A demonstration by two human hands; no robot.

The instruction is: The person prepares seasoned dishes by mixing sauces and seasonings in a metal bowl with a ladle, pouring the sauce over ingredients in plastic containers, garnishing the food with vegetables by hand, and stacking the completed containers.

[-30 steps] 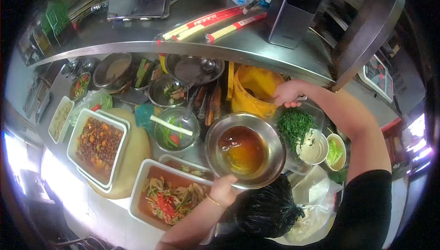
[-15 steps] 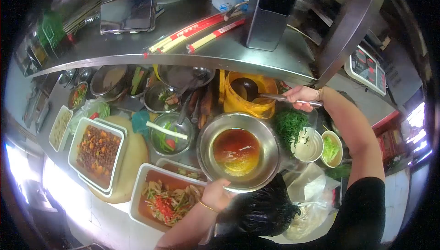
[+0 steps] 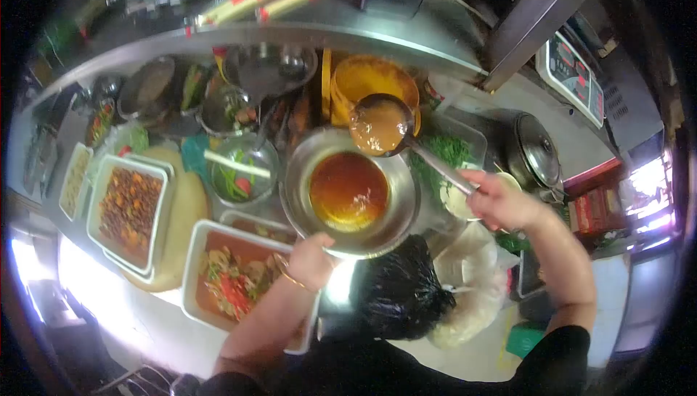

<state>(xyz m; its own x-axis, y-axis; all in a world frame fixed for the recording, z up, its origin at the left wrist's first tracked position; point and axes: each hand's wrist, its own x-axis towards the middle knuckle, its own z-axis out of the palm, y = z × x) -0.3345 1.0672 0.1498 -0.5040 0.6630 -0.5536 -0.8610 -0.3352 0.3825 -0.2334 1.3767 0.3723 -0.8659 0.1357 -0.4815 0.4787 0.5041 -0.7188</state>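
Note:
My left hand point(image 3: 314, 262) is closed on the near rim of a wide metal bowl point(image 3: 403, 193). Dark reddish-brown liquid point(image 3: 350, 187) with a yellowish patch lies in its bottom. My right hand point(image 3: 499, 198) grips the long handle of a ladle point(image 3: 444, 167), whose round cup is full of cloudy brown liquid point(image 3: 380, 129). The cup hangs over the bowl's far right rim, in front of a yellow bucket point(image 3: 374, 80). Chopped greens point(image 3: 443, 150) in a clear tray lie beneath the ladle handle.
White trays of diced brown food point(image 3: 131, 200) and of sliced food with red pepper point(image 3: 236, 280) stand left. A black plastic bag point(image 3: 403, 291) sits just below the bowl. Behind runs a steel shelf edge point(image 3: 290, 33); a lidded pot point(image 3: 536, 148) and a scale point(image 3: 573, 76) are at right.
The ladle has come out of the yellow bucket, filled, and swung toward the bowl. My right hand has moved down and nearer. The whole view has shifted, so the counter appears higher.

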